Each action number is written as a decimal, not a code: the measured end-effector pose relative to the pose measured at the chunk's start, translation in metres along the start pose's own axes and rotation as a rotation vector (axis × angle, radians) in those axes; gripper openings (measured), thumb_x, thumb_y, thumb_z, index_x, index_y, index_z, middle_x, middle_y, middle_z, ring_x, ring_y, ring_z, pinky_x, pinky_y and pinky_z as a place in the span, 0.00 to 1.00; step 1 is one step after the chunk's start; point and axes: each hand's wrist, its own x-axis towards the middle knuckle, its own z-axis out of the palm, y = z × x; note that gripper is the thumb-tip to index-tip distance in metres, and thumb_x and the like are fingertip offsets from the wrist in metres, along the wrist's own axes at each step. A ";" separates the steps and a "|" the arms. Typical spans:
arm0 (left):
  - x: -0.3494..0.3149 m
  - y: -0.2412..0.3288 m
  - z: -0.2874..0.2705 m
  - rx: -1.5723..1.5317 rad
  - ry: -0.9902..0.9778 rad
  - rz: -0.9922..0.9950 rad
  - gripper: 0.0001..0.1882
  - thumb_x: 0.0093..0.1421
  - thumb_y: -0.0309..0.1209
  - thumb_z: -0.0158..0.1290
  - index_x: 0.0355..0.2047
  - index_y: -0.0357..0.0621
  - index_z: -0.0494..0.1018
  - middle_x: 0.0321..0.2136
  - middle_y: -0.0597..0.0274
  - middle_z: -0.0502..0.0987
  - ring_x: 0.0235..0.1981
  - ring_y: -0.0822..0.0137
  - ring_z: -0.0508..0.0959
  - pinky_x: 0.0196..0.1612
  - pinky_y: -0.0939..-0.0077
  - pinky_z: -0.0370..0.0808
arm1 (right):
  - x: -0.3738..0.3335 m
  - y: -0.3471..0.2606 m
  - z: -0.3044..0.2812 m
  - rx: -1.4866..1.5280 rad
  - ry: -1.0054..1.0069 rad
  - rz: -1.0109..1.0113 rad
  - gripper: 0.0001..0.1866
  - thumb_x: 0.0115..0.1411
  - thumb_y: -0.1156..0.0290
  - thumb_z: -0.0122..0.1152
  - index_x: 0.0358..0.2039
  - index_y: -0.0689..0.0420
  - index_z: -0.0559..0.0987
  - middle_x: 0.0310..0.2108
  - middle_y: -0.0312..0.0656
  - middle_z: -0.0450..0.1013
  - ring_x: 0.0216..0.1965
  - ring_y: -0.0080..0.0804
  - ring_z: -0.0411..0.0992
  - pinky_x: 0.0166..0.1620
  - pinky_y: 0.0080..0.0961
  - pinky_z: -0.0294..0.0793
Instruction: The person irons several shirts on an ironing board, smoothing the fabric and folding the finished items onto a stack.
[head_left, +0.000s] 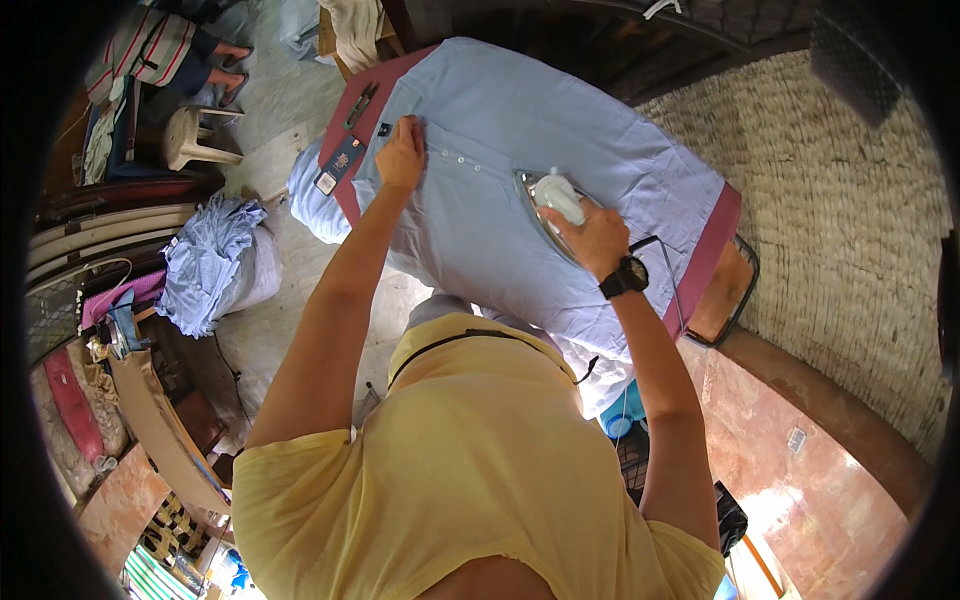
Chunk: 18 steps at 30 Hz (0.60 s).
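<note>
A light blue buttoned shirt lies spread over a maroon ironing board. My right hand is closed round the handle of a white iron, whose metal soleplate rests on the shirt to the right of the button row. Near the collar end, my left hand presses on the shirt with fingers bent together; its fingertips seem to pinch the fabric, though what lies under them is partly hidden. A dark hang tag sits beside that hand, and small thread snips lie on the board's left end.
A black cord runs from the iron over the board's right edge. A heap of blue garments stands at the left, near a beige plastic stool. Another person's legs show at the far left. A metal rest juts from the board's right end.
</note>
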 end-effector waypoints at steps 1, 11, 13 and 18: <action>0.001 -0.002 -0.001 0.004 -0.019 0.013 0.06 0.65 0.33 0.47 0.41 0.52 0.66 0.35 0.59 0.79 0.27 0.49 0.80 0.27 0.54 0.75 | -0.003 -0.001 0.004 -0.024 -0.015 -0.012 0.39 0.51 0.31 0.58 0.32 0.62 0.82 0.24 0.54 0.78 0.30 0.53 0.78 0.34 0.45 0.77; 0.007 -0.011 -0.008 0.005 -0.063 0.123 0.07 0.66 0.31 0.45 0.43 0.53 0.67 0.38 0.63 0.76 0.28 0.53 0.80 0.26 0.58 0.75 | 0.013 -0.010 0.023 -0.027 0.170 -0.307 0.35 0.48 0.34 0.64 0.24 0.61 0.82 0.17 0.49 0.75 0.19 0.48 0.76 0.25 0.39 0.77; 0.008 -0.014 -0.005 -0.009 -0.066 0.137 0.07 0.66 0.31 0.45 0.44 0.53 0.68 0.38 0.63 0.76 0.28 0.54 0.80 0.25 0.58 0.75 | 0.017 -0.012 0.023 -0.028 0.152 -0.336 0.35 0.48 0.34 0.64 0.24 0.61 0.82 0.16 0.49 0.75 0.19 0.47 0.76 0.24 0.38 0.77; 0.010 -0.014 -0.007 -0.016 -0.049 0.152 0.07 0.66 0.32 0.44 0.44 0.53 0.68 0.37 0.63 0.76 0.26 0.53 0.80 0.25 0.59 0.75 | 0.024 -0.022 0.031 -0.018 0.126 -0.299 0.36 0.48 0.32 0.63 0.25 0.61 0.83 0.16 0.49 0.75 0.19 0.46 0.76 0.24 0.38 0.77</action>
